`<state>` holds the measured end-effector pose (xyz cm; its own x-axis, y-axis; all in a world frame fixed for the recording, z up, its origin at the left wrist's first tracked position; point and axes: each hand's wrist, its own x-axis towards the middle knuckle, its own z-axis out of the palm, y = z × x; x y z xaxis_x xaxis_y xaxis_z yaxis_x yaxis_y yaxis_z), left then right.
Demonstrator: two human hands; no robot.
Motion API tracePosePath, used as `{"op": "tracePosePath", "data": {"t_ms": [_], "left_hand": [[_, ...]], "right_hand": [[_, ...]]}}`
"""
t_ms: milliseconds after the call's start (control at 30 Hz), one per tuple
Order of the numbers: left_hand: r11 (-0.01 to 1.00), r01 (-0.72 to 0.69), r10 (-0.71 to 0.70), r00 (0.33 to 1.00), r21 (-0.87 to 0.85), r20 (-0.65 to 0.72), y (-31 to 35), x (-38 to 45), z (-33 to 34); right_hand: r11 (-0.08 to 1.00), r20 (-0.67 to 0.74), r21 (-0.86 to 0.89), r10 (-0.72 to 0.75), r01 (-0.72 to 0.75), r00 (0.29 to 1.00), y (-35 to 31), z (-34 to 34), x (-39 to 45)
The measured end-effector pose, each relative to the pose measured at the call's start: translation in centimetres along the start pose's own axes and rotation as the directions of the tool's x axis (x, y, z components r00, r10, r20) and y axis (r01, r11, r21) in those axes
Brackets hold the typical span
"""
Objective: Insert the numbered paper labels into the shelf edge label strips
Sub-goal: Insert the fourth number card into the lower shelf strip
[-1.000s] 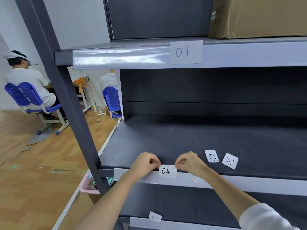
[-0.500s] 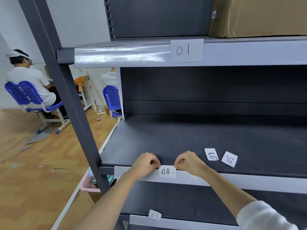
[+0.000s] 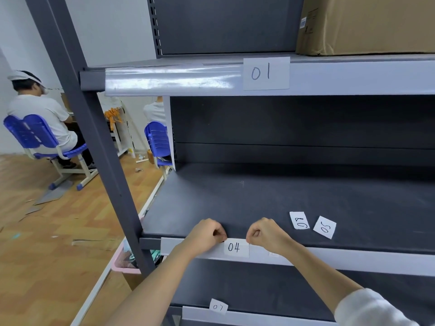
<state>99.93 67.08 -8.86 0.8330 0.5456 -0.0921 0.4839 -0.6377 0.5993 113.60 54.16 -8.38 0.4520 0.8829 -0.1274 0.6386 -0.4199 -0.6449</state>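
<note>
Label "04" (image 3: 236, 247) in the middle shelf's edge strip (image 3: 353, 263), between both sets of fingers. Left hand (image 3: 207, 234) curled, fingertips pinching the label's upper left corner; right hand (image 3: 264, 232) curled likewise, pinching the upper right corner. Beyond the right fingers, lying loose on the dark shelf board (image 3: 259, 196): label "08" (image 3: 299, 220) and, just beside it and farther right, label "05" (image 3: 324, 227). Well above the fingers, label "01" (image 3: 266, 73) seated in the top strip (image 3: 171, 81). Below the left wrist, label "07" (image 3: 218, 307) tilted at the bottom strip (image 3: 259, 317). Cardboard box (image 3: 367, 24) on the top shelf, up right.
</note>
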Motion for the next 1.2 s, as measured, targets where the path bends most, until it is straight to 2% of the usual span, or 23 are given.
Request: {"op": "tracePosePath", "data": {"t_ms": [333, 633, 833, 1033, 1200], "left_hand": [[0.998, -0.007, 0.005, 1.000, 0.061, 0.027, 0.2, 0.1, -0.1], [1.000, 0.024, -0.024, 1.000, -0.008, -0.004, 0.4, -0.1, -0.3], [0.996, -0.037, 0.034, 0.999, -0.078, -0.037, -0.1, 0.2, -0.3], [0.981, -0.125, 0.095, 0.977, -0.150, -0.188, 1.5, 0.1, 0.9], [0.972, -0.172, 0.128, 0.960, -0.161, -0.249, 4.1, -2.4, 4.0]], "right_hand": [[1.000, 0.019, 0.008, 0.022, -0.022, 1.000, 0.0, 0.1, 0.0], [0.999, 0.006, -0.015, 0.036, -0.036, 0.999, -0.9, -0.1, -0.6], [0.995, -0.101, 0.075, 0.075, -0.067, 0.992, -0.4, -0.8, -1.2], [0.974, -0.219, 0.164, 0.189, -0.154, 0.957, 2.3, -1.9, -3.4], [0.971, -0.257, 0.177, 0.203, -0.160, 0.945, 5.1, -4.2, -7.2]]}}
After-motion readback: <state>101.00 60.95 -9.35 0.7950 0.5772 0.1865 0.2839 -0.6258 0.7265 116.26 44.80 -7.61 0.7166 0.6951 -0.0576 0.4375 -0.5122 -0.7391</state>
